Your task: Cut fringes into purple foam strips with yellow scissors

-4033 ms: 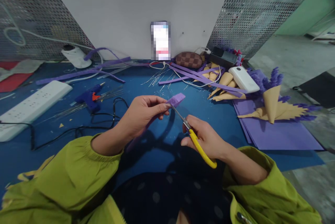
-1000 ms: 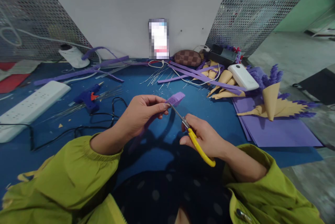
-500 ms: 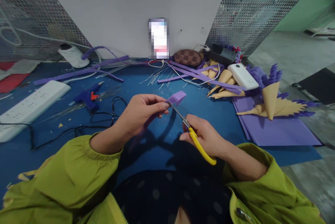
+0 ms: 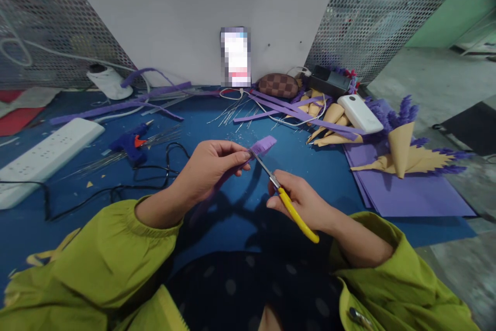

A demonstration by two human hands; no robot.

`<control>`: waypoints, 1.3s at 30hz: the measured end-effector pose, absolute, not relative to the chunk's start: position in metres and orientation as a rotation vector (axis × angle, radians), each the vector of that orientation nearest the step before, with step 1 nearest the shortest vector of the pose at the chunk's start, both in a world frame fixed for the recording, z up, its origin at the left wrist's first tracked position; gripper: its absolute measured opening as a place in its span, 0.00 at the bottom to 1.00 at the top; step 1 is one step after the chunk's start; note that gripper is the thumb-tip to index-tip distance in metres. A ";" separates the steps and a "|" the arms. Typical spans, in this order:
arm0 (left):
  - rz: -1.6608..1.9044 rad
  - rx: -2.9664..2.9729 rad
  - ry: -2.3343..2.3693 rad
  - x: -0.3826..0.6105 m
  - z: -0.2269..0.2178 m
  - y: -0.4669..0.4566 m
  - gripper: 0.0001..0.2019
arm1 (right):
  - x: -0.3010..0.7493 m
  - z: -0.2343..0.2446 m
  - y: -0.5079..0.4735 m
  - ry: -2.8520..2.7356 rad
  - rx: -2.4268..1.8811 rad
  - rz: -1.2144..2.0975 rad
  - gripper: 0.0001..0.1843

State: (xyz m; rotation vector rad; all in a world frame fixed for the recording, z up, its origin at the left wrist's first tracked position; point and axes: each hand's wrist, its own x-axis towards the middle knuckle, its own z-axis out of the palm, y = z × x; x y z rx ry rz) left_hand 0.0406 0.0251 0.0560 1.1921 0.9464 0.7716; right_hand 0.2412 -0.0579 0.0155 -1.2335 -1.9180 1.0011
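Observation:
Between the thumb and fingers of my left hand (image 4: 220, 163) a purple paper strip (image 4: 265, 145) is pinched, its folded, fringed-looking end sticking out to the right. A tail of the strip hangs below that hand in shadow. My right hand (image 4: 300, 199) is wrapped round the yellow handles of a pair of scissors (image 4: 296, 215). The metal blades point up and left and meet the strip's lower edge right at my left fingertips. Whether the blades are parted there is too small to tell.
On the left lie a blue glue gun (image 4: 132, 145), thin wires and a white power strip (image 4: 50, 158). A phone (image 4: 235, 57) leans on the back panel beside a checkered pouch (image 4: 278, 85). Purple sheets (image 4: 418, 196), paper-wrapped purple flowers (image 4: 401, 147) and a white power bank (image 4: 360, 113) are at right.
Both hands stay almost in place. The scissors have shifted very slightly to the left, and the strip's free end has tilted a little.

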 end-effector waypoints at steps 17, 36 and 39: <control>0.644 1.070 0.969 0.040 0.061 0.028 0.09 | 0.243 0.017 -0.059 -1.817 -1.176 1.258 0.26; 0.668 1.134 0.953 0.039 0.060 0.028 0.08 | 0.243 0.019 -0.058 -1.799 -1.203 1.227 0.26; 0.696 1.193 0.973 0.039 0.060 0.027 0.08 | 0.242 0.018 -0.058 -1.855 -1.222 1.132 0.26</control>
